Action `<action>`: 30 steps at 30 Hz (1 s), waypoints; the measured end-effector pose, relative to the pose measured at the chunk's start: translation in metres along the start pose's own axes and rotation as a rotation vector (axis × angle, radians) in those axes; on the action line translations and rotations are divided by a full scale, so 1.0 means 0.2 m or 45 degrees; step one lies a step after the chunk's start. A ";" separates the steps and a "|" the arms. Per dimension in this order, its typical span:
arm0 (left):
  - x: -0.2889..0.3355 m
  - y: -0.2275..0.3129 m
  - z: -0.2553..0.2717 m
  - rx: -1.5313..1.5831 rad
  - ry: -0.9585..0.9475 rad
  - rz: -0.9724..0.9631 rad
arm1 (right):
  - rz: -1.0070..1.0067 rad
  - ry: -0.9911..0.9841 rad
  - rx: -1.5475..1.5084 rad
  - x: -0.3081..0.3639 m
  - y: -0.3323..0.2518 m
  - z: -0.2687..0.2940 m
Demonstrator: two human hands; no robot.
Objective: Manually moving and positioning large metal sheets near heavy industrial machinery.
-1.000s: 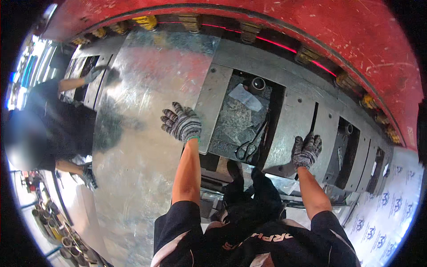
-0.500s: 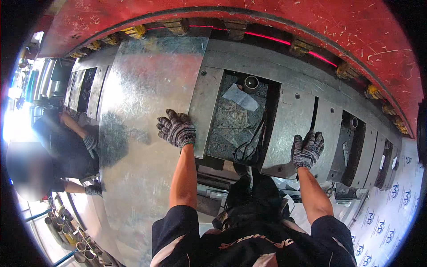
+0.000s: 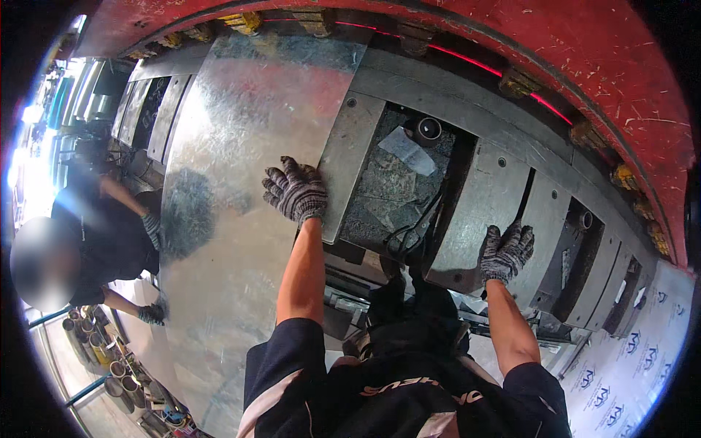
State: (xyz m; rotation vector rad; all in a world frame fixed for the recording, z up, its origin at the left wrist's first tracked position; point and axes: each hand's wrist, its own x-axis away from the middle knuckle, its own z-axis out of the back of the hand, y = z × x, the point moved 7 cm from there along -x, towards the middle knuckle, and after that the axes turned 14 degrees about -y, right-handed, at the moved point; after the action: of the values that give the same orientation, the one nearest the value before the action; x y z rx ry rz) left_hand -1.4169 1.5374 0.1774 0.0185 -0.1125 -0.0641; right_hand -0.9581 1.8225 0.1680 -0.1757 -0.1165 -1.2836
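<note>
So we've got our gloved left hand (image 3: 301,196) palm-down on the big metal sheet (image 3: 244,270), right by its near-right edge, fingers spread apart and lying flat on the metal; can't tell if the thumb is tucked under that edge. The sheet runs off to the left of those fingers, plus well past their tips and back toward us. Our gloved right hand (image 3: 506,255) is flat on the steel surface (image 3: 482,197), well apart from the sheet, thumb out to the side and fingers slightly apart, not closed on anything. There's a narrow slot (image 3: 526,193) just past the right fingertips. Between our two hands is a recess (image 3: 391,182) with dark-handled scissors (image 3: 406,237) roughly midway, then beyond both sets of fingers a scrap of white paper (image 3: 409,152) and a round metal ring (image 3: 428,129) just beside it. To the right of the right fingers, a second recess (image 3: 569,259) has another small ring (image 3: 585,219) in it. Way ahead of our fingertips there's a red machine (image 3: 621,87) with a red light line (image 3: 467,60) beneath it. Across the sheet, left of our left fingers, a co-worker (image 3: 109,233) has gloved hands near the far edge.
</note>
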 end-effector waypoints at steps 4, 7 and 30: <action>0.00 0.00 -0.02 0.019 0.012 -0.010 | 0.050 0.049 0.024 0.00 0.01 -0.01; 0.01 0.01 -0.01 0.010 -0.004 -0.009 | 0.036 0.070 -0.013 0.02 0.02 0.01; 0.06 -0.10 0.01 0.373 0.192 -0.116 | -0.002 0.044 0.234 -0.02 0.02 -0.06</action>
State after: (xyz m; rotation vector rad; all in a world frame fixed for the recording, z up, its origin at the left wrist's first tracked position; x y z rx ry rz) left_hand -1.4065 1.5163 0.1812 0.3204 0.0303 -0.1366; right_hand -0.9554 1.8258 0.1559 0.0037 -0.2041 -1.2699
